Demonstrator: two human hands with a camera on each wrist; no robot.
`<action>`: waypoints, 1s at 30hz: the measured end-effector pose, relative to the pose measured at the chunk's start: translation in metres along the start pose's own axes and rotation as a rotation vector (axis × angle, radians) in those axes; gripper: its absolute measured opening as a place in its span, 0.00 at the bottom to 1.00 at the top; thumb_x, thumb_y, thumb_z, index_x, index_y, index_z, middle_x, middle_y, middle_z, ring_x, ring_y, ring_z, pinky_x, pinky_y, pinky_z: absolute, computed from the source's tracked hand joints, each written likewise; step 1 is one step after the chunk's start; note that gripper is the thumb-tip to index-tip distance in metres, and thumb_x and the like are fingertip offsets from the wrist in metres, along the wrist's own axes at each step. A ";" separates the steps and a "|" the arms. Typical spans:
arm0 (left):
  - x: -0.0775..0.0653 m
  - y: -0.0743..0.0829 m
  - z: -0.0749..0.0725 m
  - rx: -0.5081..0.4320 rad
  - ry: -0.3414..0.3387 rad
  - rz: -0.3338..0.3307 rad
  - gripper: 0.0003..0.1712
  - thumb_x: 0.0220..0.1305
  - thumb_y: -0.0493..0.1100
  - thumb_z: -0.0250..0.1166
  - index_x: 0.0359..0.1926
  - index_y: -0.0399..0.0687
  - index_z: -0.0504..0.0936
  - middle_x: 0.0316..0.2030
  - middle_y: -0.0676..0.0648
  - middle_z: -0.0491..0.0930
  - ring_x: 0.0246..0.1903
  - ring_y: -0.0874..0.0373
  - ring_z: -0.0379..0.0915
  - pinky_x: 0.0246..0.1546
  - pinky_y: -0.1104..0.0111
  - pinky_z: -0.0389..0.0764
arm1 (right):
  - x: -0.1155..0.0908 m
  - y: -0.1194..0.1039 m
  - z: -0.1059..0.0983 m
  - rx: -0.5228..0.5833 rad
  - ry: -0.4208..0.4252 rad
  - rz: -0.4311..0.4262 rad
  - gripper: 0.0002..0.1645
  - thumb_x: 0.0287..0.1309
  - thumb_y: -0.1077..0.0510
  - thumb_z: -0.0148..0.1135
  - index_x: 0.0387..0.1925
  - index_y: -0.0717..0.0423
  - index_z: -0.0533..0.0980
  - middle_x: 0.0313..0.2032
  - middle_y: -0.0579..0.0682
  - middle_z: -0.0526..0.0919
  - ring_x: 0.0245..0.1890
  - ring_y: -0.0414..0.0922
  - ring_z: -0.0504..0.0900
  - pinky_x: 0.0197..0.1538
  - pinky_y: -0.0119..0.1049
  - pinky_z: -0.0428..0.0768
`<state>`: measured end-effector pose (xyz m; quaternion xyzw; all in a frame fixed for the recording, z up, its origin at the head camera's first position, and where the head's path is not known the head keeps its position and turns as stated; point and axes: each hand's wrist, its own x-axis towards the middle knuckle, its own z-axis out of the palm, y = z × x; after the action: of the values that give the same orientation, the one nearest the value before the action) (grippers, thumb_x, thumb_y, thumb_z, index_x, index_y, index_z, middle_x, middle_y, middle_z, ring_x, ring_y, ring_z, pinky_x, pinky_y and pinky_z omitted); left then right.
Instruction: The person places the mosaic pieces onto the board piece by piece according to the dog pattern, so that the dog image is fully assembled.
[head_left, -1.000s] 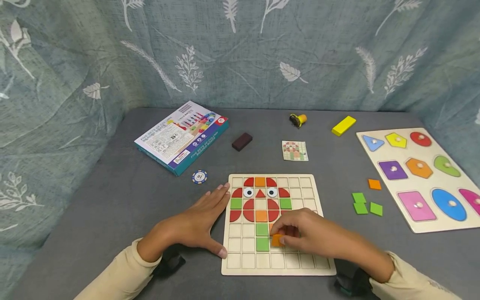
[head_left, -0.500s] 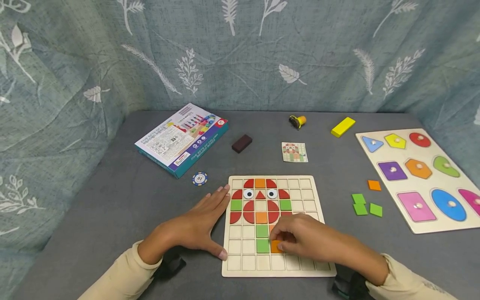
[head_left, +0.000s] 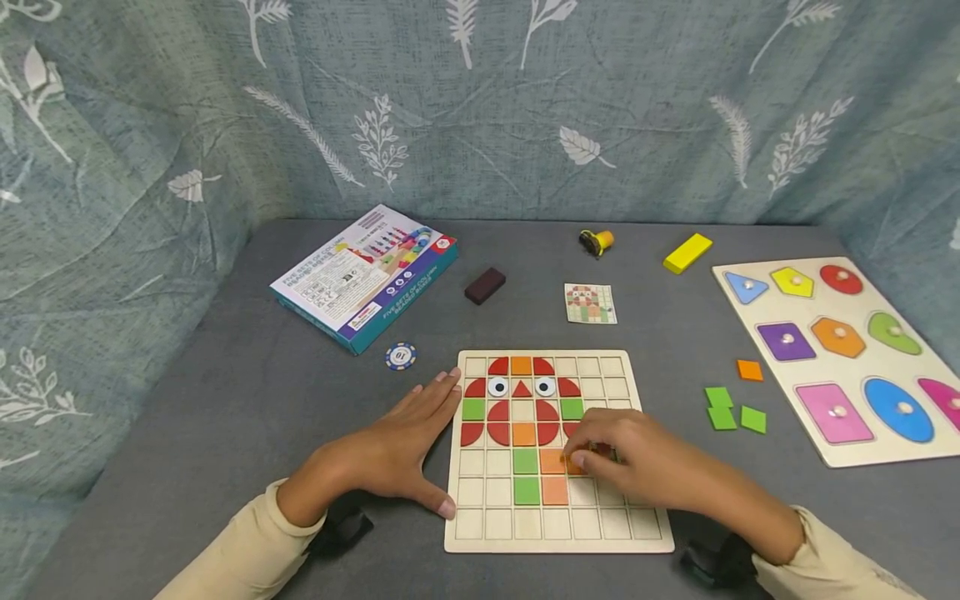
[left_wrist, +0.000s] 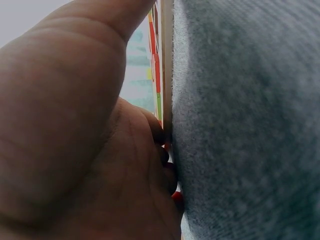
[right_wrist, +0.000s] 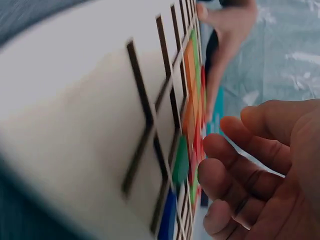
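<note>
A wooden grid board [head_left: 470, 525] carries red, green and orange tiles forming an owl-like picture. My left hand [head_left: 397, 437] lies spread along the board's left edge, thumb near its lower corner; the left wrist view shows this palm [left_wrist: 120, 165] beside the edge. Over the board's right half is my right hand [head_left: 645, 458], thumb and fingertips at an orange tile [head_left: 575, 468], which is mostly hidden. Lighter orange tiles [head_left: 555, 490] sit left of it, next to green tiles [head_left: 526, 490]. In the right wrist view the fingers [right_wrist: 215, 175] are curled near a green piece [right_wrist: 181, 160] and a blue piece [right_wrist: 167, 215].
Loose green tiles [head_left: 722, 418] and an orange tile [head_left: 749, 370] lie right of the board, beside a knobbed shape board [head_left: 810, 400]. Behind are a picture card [head_left: 591, 303], dark block [head_left: 485, 286], yellow block [head_left: 687, 253], small yellow-black object [head_left: 597, 242], poker chip [head_left: 401, 357] and box [head_left: 360, 279].
My right hand has moved right and slightly up the board, leaving an orange tile uncovered in the cell beside the lower green tile. The left hand stays put.
</note>
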<state>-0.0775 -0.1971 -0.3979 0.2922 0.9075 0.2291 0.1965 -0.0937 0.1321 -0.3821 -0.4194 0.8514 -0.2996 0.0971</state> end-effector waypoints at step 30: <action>0.000 0.001 0.000 -0.013 -0.006 -0.010 0.78 0.39 0.73 0.73 0.76 0.38 0.39 0.76 0.43 0.30 0.74 0.49 0.25 0.70 0.50 0.35 | -0.080 0.083 -0.095 -0.294 0.318 0.354 0.12 0.54 0.65 0.70 0.43 0.62 0.83 0.35 0.48 0.85 0.32 0.35 0.75 0.31 0.30 0.76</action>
<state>-0.0767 -0.1963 -0.3973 0.2872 0.9067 0.2332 0.2025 -0.1373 0.2730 -0.3616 -0.2217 0.9502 -0.2133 -0.0488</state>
